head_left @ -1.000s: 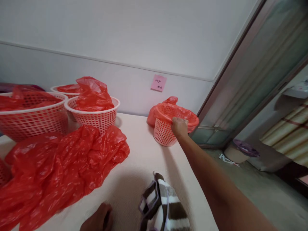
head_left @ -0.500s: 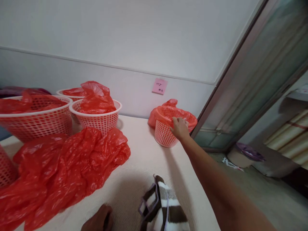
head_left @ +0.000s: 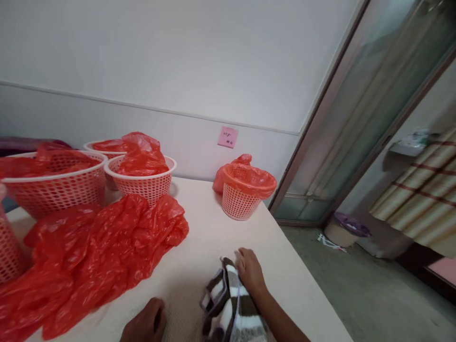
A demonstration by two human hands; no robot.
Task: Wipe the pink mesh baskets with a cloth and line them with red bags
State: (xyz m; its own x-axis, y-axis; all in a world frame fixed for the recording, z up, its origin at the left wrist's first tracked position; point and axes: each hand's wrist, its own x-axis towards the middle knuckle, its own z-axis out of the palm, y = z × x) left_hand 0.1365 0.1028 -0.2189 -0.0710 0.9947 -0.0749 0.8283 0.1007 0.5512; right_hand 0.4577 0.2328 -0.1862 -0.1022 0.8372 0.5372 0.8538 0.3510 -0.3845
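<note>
The right hand [head_left: 249, 270] rests with bent fingers at the upper edge of one striped cloth [head_left: 244, 306]; whether it grips the fabric, I cannot tell. The left hand [head_left: 145, 321] lies curled on the table [head_left: 204, 230], its palm hidden. The cloth, folded and fuzzy in brown, grey and white with purple trim, sits between them. Five perforated plastic baskets show: one lined basket [head_left: 240, 203] near the table's slanting right edge, and four baskets [head_left: 146, 185] at left, one cut off by the frame. A broad strip of tabletop separates it from one heap of crinkled, glossy red plastic [head_left: 117, 247].
</note>
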